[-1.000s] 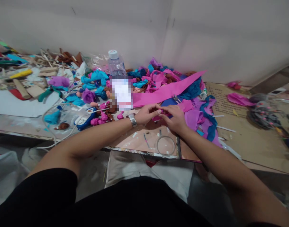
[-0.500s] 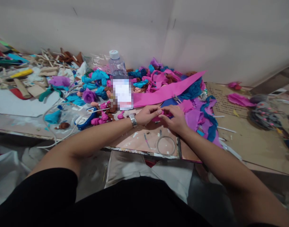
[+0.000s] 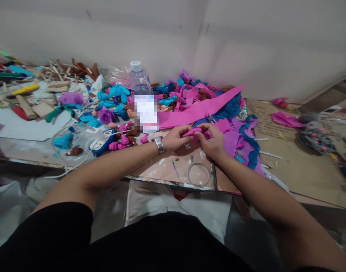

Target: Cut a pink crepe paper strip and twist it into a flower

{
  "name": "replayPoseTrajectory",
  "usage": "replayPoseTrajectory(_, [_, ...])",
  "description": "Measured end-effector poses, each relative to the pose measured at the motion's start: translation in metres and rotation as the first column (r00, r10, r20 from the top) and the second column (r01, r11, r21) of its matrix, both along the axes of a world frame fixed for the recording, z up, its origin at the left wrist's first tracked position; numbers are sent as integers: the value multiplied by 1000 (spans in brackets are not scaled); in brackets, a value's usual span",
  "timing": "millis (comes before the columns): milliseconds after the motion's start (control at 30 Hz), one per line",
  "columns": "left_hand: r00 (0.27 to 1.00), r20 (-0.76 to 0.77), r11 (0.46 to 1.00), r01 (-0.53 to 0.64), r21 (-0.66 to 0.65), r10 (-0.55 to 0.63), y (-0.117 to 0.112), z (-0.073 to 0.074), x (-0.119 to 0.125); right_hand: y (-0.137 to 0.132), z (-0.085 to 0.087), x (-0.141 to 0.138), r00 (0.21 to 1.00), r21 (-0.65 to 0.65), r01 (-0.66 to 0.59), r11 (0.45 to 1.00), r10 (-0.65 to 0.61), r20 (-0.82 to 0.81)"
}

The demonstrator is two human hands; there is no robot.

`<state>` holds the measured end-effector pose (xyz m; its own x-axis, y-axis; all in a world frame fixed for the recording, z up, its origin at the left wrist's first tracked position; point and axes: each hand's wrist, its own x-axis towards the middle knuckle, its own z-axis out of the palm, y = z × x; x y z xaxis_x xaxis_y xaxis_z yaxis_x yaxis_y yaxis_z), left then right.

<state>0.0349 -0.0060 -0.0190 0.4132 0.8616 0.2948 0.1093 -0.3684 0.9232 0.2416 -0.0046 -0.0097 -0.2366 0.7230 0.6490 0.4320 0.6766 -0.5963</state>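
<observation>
A folded piece of pink crepe paper [image 3: 193,132] is pinched between my two hands above the table front. My left hand [image 3: 174,139], with a metal watch on the wrist, grips its left end. My right hand [image 3: 212,141] holds the other end between thumb and fingers; part of the paper is hidden behind them. Just behind lies a long pink crepe paper strip [image 3: 187,116], with pliers [image 3: 210,118] by its lower edge. Left of my hands, small twisted pink paper buds [image 3: 123,142] are heaped near a phone [image 3: 147,112] whose screen is blurred.
A clear bottle [image 3: 140,80] stands behind the phone. A ring of tape or wire [image 3: 198,174] lies by the front edge. Blue-and-white device [image 3: 101,144] with a white cable sits left. Purple paper [image 3: 232,142] and cardboard [image 3: 286,166] are right; wood scraps [image 3: 42,108] far left.
My hands have moved slightly apart, and more of the pink paper now shows between them. The things on the table have stayed in place.
</observation>
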Motion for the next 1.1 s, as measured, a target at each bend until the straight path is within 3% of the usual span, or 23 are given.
replayPoseTrajectory(633, [999,-17,999,30,13,-29,4,-8,0,3,-2,2,1000,13,1,1000,-1,0])
replayPoseTrajectory(833, [995,102,1000,10,25,-12,-2,-2,1,5,1,1,990,12,-75,997,73,120])
replayPoseTrajectory(1100, [999,37,1000,-6,12,6,5,-8,-2,6,-3,2,978,25,-95,995,88,190])
